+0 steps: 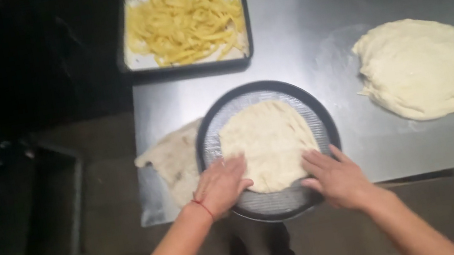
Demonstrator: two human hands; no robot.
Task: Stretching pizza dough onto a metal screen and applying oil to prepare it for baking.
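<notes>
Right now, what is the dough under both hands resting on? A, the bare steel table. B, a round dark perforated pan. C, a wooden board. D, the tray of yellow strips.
B: the flattened dough lies inside the round dark perforated pan, with the left hand and right hand pressing its near edge.

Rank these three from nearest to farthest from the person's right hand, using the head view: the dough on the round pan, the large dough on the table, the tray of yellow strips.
From the right hand:
1. Dough on the round pan, touching its fingers.
2. Large dough, on the table's right.
3. Tray of yellow strips, far left corner.
</notes>
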